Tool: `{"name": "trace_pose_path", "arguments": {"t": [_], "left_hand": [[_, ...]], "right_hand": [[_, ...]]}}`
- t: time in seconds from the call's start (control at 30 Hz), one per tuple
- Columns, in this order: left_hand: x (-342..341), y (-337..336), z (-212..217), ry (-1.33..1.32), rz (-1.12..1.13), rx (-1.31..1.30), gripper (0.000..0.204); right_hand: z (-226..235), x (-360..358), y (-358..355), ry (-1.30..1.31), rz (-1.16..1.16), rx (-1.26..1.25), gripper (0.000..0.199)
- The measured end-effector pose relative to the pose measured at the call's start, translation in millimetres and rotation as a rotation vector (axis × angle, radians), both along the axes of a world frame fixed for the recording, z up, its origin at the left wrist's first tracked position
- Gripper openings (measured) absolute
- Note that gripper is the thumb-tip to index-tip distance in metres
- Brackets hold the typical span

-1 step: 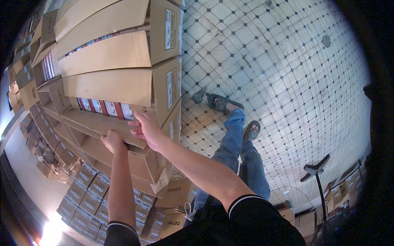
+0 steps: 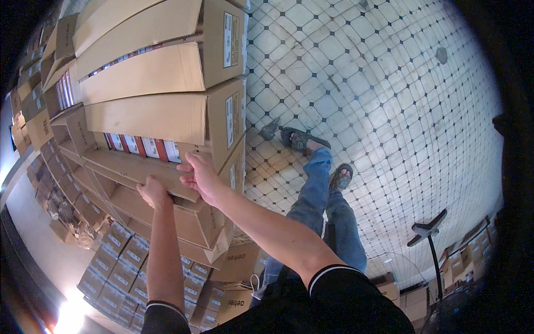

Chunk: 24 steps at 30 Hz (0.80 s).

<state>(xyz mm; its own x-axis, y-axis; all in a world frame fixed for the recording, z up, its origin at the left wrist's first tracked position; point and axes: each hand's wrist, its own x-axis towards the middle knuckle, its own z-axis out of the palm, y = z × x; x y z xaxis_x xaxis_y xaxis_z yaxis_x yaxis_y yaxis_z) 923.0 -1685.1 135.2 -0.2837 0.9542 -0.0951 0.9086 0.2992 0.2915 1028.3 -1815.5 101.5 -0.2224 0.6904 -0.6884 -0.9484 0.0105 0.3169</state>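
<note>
In front of me to the left is an open cardboard carton with its long flaps spread apart. A row of white and red small boxes shows in the gap between them. My left hand is closed over the outer edge of the near flap, its fingertips partly hidden. My right hand is by the right end of that flap, fingers apart and slightly bent, with nothing visible in it. The far flap lies beyond both hands.
More open cartons line up beyond this one. Open, box-like cardboard is on the near side. Stacked sealed cartons stand at the lower left. Tiled floor spreads to the right, with a black stand on it.
My right hand has shifted very slightly to the right. My left hand and the carton look the same.
</note>
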Motion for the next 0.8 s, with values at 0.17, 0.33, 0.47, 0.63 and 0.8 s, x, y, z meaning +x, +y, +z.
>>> {"name": "trace_pose_path", "arguments": {"t": [0.17, 0.33, 0.47, 0.63, 0.8], "left_hand": [[2, 4, -7, -0.031, -0.002, -0.024, 0.058], [-1, 7, -12, 0.141, -0.025, 0.017, 0.063], [-4, 11, -14, 0.031, 0.013, -0.001, 0.068], [4, 4, -2, 0.165, 0.011, -0.076, 0.057], [31, -5, 6, 0.363, 0.082, -0.070, 0.049]], "right_hand": [[-10, 14, 9, -0.089, -0.312, -0.066, 0.033], [42, 56, 24, 0.017, -0.365, -0.005, 0.026], [71, 118, 23, 0.053, -0.582, 0.173, 0.038], [24, 159, 29, 0.605, -0.904, 0.365, 0.068], [25, 175, 16, 0.254, -0.999, 0.226, 0.058]]}}
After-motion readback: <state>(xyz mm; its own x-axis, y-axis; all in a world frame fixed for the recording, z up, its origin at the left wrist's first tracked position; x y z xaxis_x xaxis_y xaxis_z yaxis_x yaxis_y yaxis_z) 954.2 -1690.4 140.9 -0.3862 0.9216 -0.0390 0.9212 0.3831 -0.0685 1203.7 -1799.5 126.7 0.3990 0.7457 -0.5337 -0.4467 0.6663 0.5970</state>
